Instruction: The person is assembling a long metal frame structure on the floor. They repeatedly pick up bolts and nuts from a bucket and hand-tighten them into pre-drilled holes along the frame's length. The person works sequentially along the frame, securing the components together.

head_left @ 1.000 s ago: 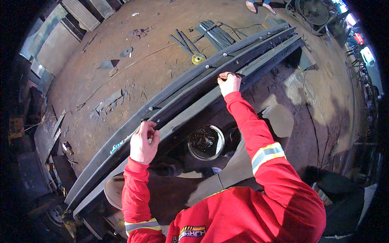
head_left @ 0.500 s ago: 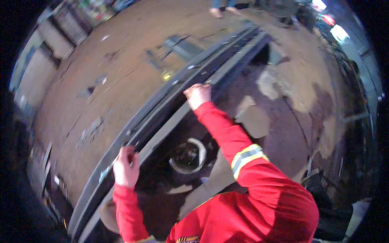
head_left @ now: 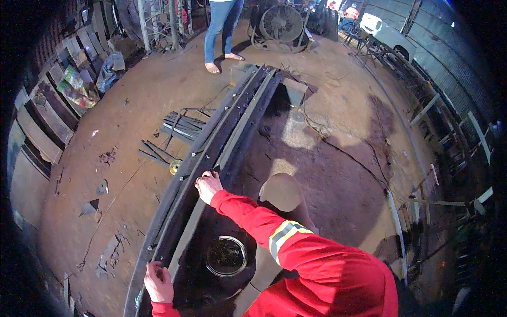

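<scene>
A long dark metal beam (head_left: 171, 224) with raised lengthwise edges and several small bolts along it runs from the lower left to the upper middle. At its near end my left hand (head_left: 158, 285) has its fingers curled against the beam, close to a small bolt. Farther up, my right hand (head_left: 209, 186) rests closed on the beam's inner rail, its fingertips pressed together. Anything pinched in either hand is too small to make out. An open round can (head_left: 226, 256) with a pale rim and dark contents stands right of the beam.
Dark metal bars (head_left: 182, 127) and a yellow disc (head_left: 175, 167) lie left of the beam. Beyond its far end stand a person in jeans (head_left: 222, 31) and a large fan (head_left: 281, 24). Panels (head_left: 39, 134) lean at the left; a cable (head_left: 348, 150) crosses the dirt floor at right.
My view has lifted, bringing in the fan and more of the person. Both hands appear lower in the picture and still touch the beam, the left at its near part, the right farther up.
</scene>
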Tool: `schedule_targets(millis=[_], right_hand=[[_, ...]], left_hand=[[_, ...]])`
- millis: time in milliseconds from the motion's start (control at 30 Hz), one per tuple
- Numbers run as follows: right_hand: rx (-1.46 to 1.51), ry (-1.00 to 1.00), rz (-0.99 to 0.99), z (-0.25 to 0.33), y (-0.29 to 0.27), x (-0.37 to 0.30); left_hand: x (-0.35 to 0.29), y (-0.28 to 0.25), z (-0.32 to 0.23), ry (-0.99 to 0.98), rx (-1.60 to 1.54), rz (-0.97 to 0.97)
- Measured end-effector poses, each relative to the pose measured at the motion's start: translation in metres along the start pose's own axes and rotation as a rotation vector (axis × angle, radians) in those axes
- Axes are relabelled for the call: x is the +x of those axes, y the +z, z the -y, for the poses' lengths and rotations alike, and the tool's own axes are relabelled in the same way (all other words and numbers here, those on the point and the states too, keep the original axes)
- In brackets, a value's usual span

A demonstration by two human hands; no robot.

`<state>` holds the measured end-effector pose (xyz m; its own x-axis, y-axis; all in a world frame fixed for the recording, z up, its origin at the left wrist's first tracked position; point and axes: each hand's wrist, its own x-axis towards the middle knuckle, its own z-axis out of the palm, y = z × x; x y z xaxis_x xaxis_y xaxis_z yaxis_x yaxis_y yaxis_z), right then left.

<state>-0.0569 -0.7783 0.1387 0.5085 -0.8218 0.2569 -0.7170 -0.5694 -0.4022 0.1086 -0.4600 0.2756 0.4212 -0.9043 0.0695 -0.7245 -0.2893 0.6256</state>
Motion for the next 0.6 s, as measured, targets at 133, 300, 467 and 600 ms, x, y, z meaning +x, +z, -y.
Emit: schedule_targets(millis=[133,300,467,600], right_hand=[[-0.049,0.063,0.063,0.005,-0.001,0.002],[-0.011,0.052,0.076,0.002,0.002,0.005],[0.057,0.046,0.127,-0.006,0.003,0.008],[0.028,0.047,0.196,-0.010,0.004,0.009]], left_hand=[[0.002,0.004,0.004,0.023,-0.048,-0.033],[-0.001,0.002,0.003,0.001,-0.043,-0.015],[-0.002,0.005,0.002,0.031,-0.058,-0.066],[-0.001,0.006,0.005,0.050,-0.038,-0.069]])
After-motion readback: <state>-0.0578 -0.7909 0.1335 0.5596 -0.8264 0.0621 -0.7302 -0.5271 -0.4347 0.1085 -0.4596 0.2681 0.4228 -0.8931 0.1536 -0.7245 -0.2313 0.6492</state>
